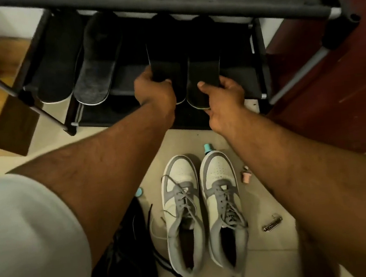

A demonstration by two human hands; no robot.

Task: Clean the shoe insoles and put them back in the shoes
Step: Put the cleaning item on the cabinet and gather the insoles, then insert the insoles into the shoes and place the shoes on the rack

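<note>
Several dark insoles lean upright on a black shoe rack [185,0]. My left hand [153,88] grips the lower end of one black insole [163,50]. Just to its right, my right hand [224,98] holds the bottom of a second black insole [203,57], thumb on its face. Two more insoles [59,63] [97,63] stand at the rack's left, untouched. A pair of grey-and-white sneakers [183,212] [224,206] sits on the floor below my arms, toes toward the rack, laces loose.
A black shoe [126,257] lies left of the sneakers. Small items dot the tile floor: a teal-capped bottle [208,147], a teal cap [138,191], a pink object [246,175], a metal clip [272,224]. A red-brown door [335,90] stands at right.
</note>
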